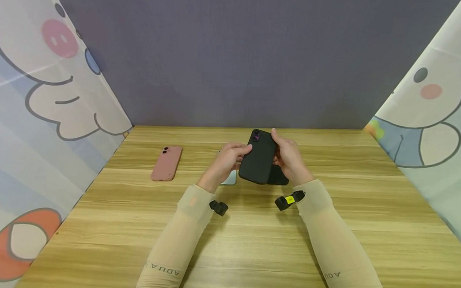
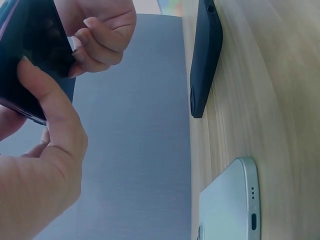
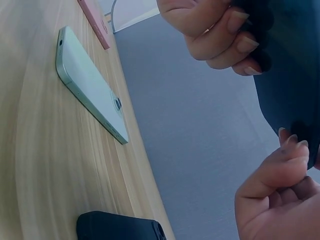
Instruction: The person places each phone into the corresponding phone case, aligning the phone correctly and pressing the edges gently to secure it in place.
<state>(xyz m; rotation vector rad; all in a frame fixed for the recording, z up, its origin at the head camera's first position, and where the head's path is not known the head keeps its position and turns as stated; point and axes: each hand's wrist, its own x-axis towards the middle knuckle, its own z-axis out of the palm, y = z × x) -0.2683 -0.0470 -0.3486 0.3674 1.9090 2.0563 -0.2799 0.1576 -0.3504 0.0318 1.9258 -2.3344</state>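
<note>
Holding the black phone (image 1: 257,157) over the table (image 1: 250,246), between left hand (image 1: 226,161) and right hand (image 1: 289,158), touching both. Pinching its long sides with the fingers of each. Pointing its long way forward and a bit right. Hiding part of a green phone (image 1: 229,178) with the left hand, part of a dark phone (image 1: 279,176) with the black one. Being well apart from a pink phone (image 1: 166,164), off left.
</note>
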